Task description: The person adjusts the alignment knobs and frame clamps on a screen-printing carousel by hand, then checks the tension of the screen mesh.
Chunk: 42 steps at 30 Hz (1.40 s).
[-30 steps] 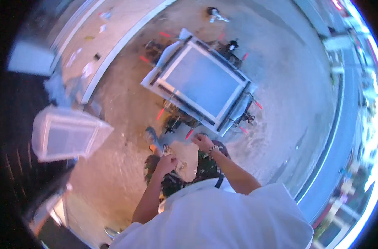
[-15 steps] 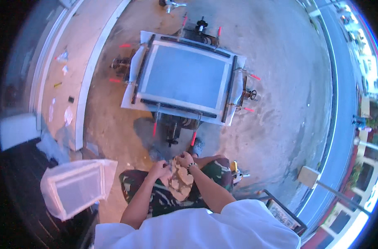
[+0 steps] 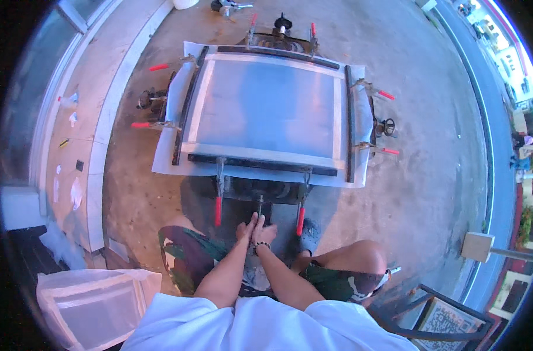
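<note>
Though black bars (image 3: 263,164) already edged the pale sheet (image 3: 266,105) all round, I had left hand (image 3: 245,229) and right hand (image 3: 264,233) at the near rod (image 3: 260,202), couldn't tell if fingers gripped.

Left of the grip, a gap separates the left hand (image 3: 244,230) from a red handle (image 3: 218,212); rightward, another separates the right hand (image 3: 265,235) from a second handle (image 3: 301,221) and a shoe (image 3: 311,235). Ahead, a dark fixture (image 3: 249,188) obstructs. Behind, forearms (image 3: 220,285) occupy the passage between the thighs (image 3: 184,260).
</note>
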Each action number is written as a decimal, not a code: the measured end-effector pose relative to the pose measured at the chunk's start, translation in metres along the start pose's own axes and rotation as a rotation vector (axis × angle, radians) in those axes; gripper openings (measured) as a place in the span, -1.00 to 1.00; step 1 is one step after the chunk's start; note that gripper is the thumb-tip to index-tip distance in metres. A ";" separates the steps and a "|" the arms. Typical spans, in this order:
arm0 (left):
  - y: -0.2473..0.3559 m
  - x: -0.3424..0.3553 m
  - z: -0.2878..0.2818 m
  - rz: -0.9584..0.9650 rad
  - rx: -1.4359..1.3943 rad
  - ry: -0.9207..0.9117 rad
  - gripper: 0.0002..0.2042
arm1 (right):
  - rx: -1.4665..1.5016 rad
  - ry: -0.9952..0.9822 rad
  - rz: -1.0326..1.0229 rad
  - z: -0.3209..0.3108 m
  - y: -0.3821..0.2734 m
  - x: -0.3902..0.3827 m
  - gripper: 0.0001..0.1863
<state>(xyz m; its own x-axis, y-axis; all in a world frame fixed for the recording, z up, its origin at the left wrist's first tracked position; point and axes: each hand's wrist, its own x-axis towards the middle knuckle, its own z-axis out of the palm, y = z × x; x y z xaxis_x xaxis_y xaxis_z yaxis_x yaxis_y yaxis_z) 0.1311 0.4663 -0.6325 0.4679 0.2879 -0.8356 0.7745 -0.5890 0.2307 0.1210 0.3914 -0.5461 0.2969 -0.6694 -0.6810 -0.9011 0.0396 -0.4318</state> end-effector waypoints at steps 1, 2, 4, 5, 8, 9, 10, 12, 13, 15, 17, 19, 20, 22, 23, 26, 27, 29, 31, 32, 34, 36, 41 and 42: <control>0.014 -0.010 -0.004 -0.009 -0.053 -0.070 0.00 | 0.007 0.080 -0.024 0.007 0.008 0.010 -0.26; 0.028 -0.021 -0.007 -0.018 -0.108 -0.140 0.00 | 0.014 0.158 -0.049 0.013 0.015 0.019 -0.28; 0.038 -0.027 -0.015 -0.047 -0.133 -0.237 -0.04 | 0.040 0.257 -0.072 0.019 0.021 0.024 -0.31; 0.032 -0.025 -0.019 -0.016 -0.138 -0.251 -0.03 | 0.043 0.277 -0.106 0.021 0.021 0.023 -0.31; 0.008 -0.013 -0.012 0.085 0.146 -0.034 -0.07 | 0.122 0.235 -0.113 0.027 0.026 0.019 -0.31; 0.009 -0.015 -0.008 0.121 0.195 -0.046 -0.09 | 0.191 0.184 -0.020 0.020 0.025 0.030 -0.31; 0.016 -0.026 -0.010 0.151 0.245 -0.063 -0.11 | 0.255 0.135 0.077 0.010 0.025 0.037 -0.30; 0.034 -0.051 -0.029 0.197 0.409 -0.147 -0.16 | 0.314 0.109 0.223 0.007 0.036 0.043 -0.29; 0.044 -0.060 -0.039 0.171 0.397 -0.199 -0.18 | 0.323 0.140 0.271 0.015 0.045 0.056 -0.28; 0.058 -0.084 -0.060 0.237 0.364 -0.131 -0.14 | 0.319 0.195 0.233 0.021 0.054 0.063 -0.28; 0.046 -0.054 -0.045 0.220 0.236 -0.084 -0.17 | 0.284 0.256 0.079 0.024 0.056 0.044 -0.30; -0.008 0.022 -0.014 0.181 0.078 -0.076 -0.14 | 0.238 0.300 -0.124 0.023 0.036 -0.003 -0.39; -0.008 0.022 0.002 0.122 -0.179 -0.233 -0.11 | 0.203 0.376 -0.135 0.028 0.038 0.004 -0.40; -0.007 0.015 0.006 0.026 -0.431 -0.356 -0.09 | 0.130 0.385 -0.119 0.036 0.041 0.008 -0.41; -0.008 0.011 0.000 0.001 -0.430 -0.334 -0.09 | 0.092 0.326 -0.095 0.036 0.043 0.008 -0.41; 0.007 -0.012 -0.011 0.090 -0.171 -0.294 -0.04 | 0.402 0.050 0.134 0.024 0.043 0.027 -0.39; 0.011 -0.021 -0.015 0.150 -0.057 -0.280 -0.02 | 0.572 -0.063 0.221 0.019 0.045 0.032 -0.38; 0.037 -0.075 -0.016 0.237 0.350 -0.106 -0.05 | 1.276 -0.516 0.578 0.042 0.098 0.087 -0.38; 0.027 -0.071 -0.031 0.380 0.385 -0.191 0.05 | 1.215 -0.649 0.674 0.043 0.110 0.099 -0.38; 0.027 -0.068 -0.037 0.372 0.300 -0.158 0.03 | 1.119 -0.499 0.671 0.048 0.113 0.102 -0.39; 0.033 -0.054 -0.048 0.261 0.094 -0.182 -0.03 | 0.920 -0.206 0.645 0.041 0.097 0.091 -0.39; 0.013 -0.014 -0.037 0.041 -0.177 -0.294 -0.11 | 0.330 0.014 0.277 0.022 0.059 0.045 -0.35; -0.006 0.009 -0.004 -0.001 -0.462 -0.365 -0.15 | 0.110 0.249 0.084 0.028 0.029 0.015 -0.28; -0.005 0.007 -0.006 -0.005 -0.434 -0.383 -0.14 | 0.067 0.172 0.040 0.023 0.026 0.013 -0.27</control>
<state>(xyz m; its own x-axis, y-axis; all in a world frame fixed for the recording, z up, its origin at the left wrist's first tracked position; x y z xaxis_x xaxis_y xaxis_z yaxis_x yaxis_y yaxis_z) 0.1327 0.4759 -0.6369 0.3391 -0.0516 -0.9393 0.9177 -0.2016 0.3423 0.1090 0.4003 -0.5796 0.1978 -0.7828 -0.5900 -0.8864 0.1141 -0.4486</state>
